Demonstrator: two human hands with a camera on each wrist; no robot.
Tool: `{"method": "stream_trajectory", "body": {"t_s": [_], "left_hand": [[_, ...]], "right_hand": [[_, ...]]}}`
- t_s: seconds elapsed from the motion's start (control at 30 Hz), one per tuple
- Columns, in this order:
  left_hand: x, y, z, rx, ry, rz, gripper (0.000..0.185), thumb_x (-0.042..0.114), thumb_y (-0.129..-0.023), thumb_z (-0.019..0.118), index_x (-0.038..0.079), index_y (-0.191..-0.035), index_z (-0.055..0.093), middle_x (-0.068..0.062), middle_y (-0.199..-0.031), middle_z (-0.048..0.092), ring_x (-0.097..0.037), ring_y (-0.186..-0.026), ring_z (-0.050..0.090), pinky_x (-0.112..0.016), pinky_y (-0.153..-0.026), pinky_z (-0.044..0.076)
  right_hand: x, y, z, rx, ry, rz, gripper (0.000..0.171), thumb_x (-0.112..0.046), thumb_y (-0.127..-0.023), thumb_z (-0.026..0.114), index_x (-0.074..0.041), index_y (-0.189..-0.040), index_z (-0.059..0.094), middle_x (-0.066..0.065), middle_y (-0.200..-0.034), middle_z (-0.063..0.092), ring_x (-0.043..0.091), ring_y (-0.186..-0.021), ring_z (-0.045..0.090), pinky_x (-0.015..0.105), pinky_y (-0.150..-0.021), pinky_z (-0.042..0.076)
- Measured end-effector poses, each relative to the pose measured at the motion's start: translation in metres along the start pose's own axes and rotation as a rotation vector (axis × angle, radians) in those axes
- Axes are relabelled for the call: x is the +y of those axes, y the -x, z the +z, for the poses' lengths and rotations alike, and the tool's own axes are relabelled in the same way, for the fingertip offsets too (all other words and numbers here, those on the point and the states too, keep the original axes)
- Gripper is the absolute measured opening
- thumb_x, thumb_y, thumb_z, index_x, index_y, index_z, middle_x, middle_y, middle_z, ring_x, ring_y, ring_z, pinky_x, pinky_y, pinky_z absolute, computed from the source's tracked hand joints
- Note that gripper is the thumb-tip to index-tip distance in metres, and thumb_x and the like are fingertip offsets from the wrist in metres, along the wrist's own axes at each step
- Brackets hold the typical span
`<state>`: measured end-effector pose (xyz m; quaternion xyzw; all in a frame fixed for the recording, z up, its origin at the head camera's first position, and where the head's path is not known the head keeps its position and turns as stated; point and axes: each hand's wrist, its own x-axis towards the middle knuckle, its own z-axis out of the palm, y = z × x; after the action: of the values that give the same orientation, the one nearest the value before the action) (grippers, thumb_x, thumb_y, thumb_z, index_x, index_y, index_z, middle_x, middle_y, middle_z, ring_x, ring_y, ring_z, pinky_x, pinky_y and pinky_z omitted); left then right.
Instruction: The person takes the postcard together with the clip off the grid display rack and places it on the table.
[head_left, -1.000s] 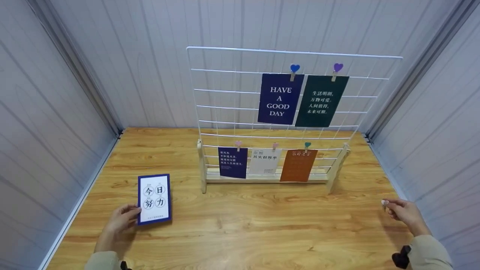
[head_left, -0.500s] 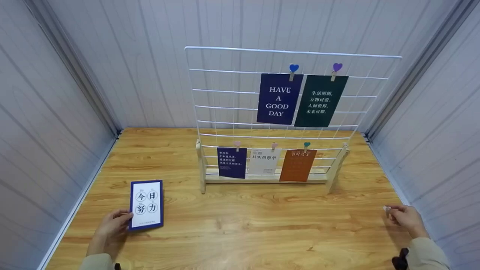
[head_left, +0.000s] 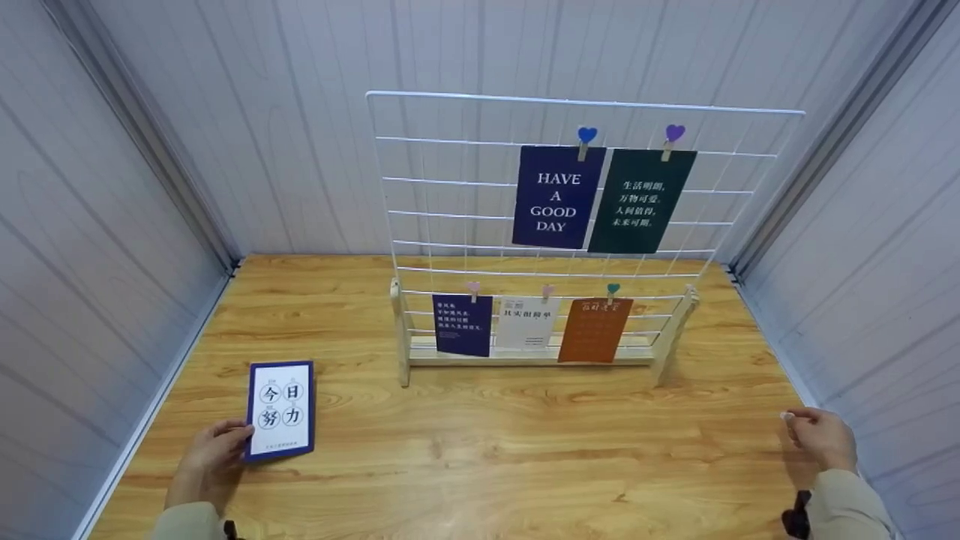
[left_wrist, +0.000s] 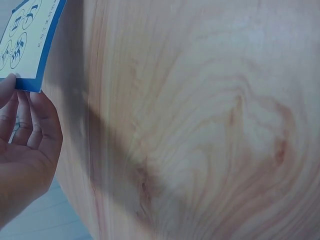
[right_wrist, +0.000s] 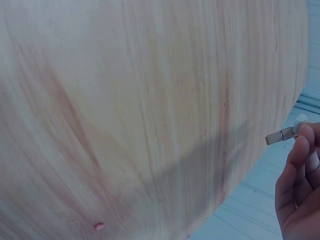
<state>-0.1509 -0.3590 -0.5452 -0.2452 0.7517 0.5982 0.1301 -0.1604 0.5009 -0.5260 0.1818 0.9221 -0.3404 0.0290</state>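
Note:
My left hand point(head_left: 216, 448) pinches the left edge of a white card with a blue border point(head_left: 280, 442) and large Chinese characters. The left wrist view shows the thumb on the front of the card point(left_wrist: 31, 60) and the fingers behind it. At the far right of the table, my right hand point(head_left: 823, 441) holds a small wooden clothespin point(right_wrist: 280, 136) with a white top between thumb and fingers. Its jaw end points away from the fingertips. Both hands are apart from the rack.
A white wire grid rack point(head_left: 450, 180) stands on wooden feet point(head_left: 405, 352) at mid-table. Clipped on it are a navy card point(head_left: 559, 214), a green card point(head_left: 637, 225), and below them a small blue card point(head_left: 463, 341), a white card point(head_left: 525, 330) and an orange card point(head_left: 592, 337). Panel walls enclose the table.
My left hand has moved left and slightly toward me with the card. My right hand has shifted a little to the right with the clothespin. The rack and its cards stay put.

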Motion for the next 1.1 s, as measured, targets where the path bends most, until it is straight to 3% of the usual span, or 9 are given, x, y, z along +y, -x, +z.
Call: {"method": "stream_trajectory", "body": {"t_s": [0.13, 0.33, 0.5, 0.63, 0.77, 0.87, 0.97, 1.1], "left_hand": [[-0.003, -0.001, -0.001, 0.029, -0.021, 0.017, 0.043, 0.020, -0.084, 0.061, -0.011, -0.110, 0.047, -0.005, -0.086, 0.057, -0.013, -0.073, 0.053, -0.028, -0.064, 0.046], [-0.003, -0.001, 0.000, 0.032, 0.037, -0.009, 0.046, 0.019, -0.084, 0.059, -0.011, -0.114, 0.042, -0.012, -0.095, 0.054, -0.014, -0.078, 0.051, -0.027, -0.066, 0.045], [-0.004, -0.004, 0.003, 0.072, -0.016, -0.026, 0.051, 0.020, -0.084, 0.058, -0.013, -0.118, 0.040, -0.026, -0.112, 0.044, -0.029, -0.097, 0.045, -0.034, -0.077, 0.041], [-0.004, -0.005, 0.004, 0.101, -0.055, -0.036, 0.051, 0.020, -0.084, 0.059, -0.012, -0.119, 0.041, -0.029, -0.120, 0.038, -0.035, -0.108, 0.037, -0.035, -0.077, 0.039], [-0.006, -0.005, 0.004, 0.093, -0.077, -0.021, 0.051, 0.019, -0.085, 0.057, -0.013, -0.121, 0.039, -0.030, -0.120, 0.039, -0.036, -0.107, 0.039, -0.034, -0.076, 0.041], [-0.007, -0.004, 0.005, 0.088, -0.065, -0.035, 0.052, 0.018, -0.086, 0.055, -0.013, -0.123, 0.037, -0.031, -0.124, 0.035, -0.037, -0.110, 0.037, -0.037, -0.080, 0.041], [-0.007, -0.005, 0.005, 0.109, -0.057, -0.061, 0.052, 0.017, -0.086, 0.056, -0.013, -0.124, 0.037, -0.031, -0.125, 0.034, -0.036, -0.108, 0.039, -0.034, -0.074, 0.043], [-0.006, -0.003, 0.006, 0.134, -0.028, -0.056, 0.052, 0.019, -0.088, 0.052, -0.015, -0.124, 0.036, -0.028, -0.110, 0.048, -0.024, -0.087, 0.053, -0.027, -0.064, 0.046]], "right_hand": [[-0.001, -0.001, 0.000, 0.010, 0.068, 0.008, 0.046, -0.026, -0.090, 0.045, 0.012, -0.116, 0.048, 0.007, -0.075, 0.062, 0.013, -0.060, 0.056, 0.032, -0.057, 0.043], [-0.001, -0.002, -0.001, 0.013, 0.096, 0.023, 0.047, -0.028, -0.091, 0.044, 0.011, -0.116, 0.048, 0.004, -0.072, 0.062, 0.014, -0.060, 0.054, 0.033, -0.055, 0.042], [-0.004, -0.001, 0.002, 0.029, 0.106, 0.039, 0.045, -0.026, -0.091, 0.043, 0.009, -0.118, 0.047, 0.002, -0.069, 0.061, 0.015, -0.060, 0.053, 0.033, -0.054, 0.041], [-0.006, -0.003, 0.005, 0.049, 0.118, 0.045, 0.044, -0.025, -0.090, 0.043, 0.008, -0.117, 0.048, 0.004, -0.068, 0.061, 0.020, -0.063, 0.055, 0.034, -0.056, 0.040], [-0.005, -0.006, 0.008, 0.046, 0.137, 0.056, 0.042, -0.025, -0.089, 0.043, 0.007, -0.114, 0.050, 0.010, -0.074, 0.062, 0.032, -0.074, 0.055, 0.040, -0.060, 0.041], [-0.003, -0.009, 0.010, 0.028, 0.144, 0.074, 0.042, -0.026, -0.089, 0.044, 0.007, -0.114, 0.050, 0.009, -0.074, 0.062, 0.035, -0.079, 0.053, 0.043, -0.062, 0.041], [-0.002, -0.010, 0.012, 0.020, 0.154, 0.088, 0.043, -0.027, -0.089, 0.045, 0.006, -0.115, 0.050, 0.012, -0.077, 0.062, 0.039, -0.084, 0.051, 0.045, -0.063, 0.041], [-0.002, -0.008, 0.013, 0.010, 0.171, 0.107, 0.046, -0.032, -0.088, 0.045, 0.005, -0.116, 0.050, 0.028, -0.105, 0.053, 0.047, -0.094, 0.045, 0.049, -0.066, 0.041]]}}
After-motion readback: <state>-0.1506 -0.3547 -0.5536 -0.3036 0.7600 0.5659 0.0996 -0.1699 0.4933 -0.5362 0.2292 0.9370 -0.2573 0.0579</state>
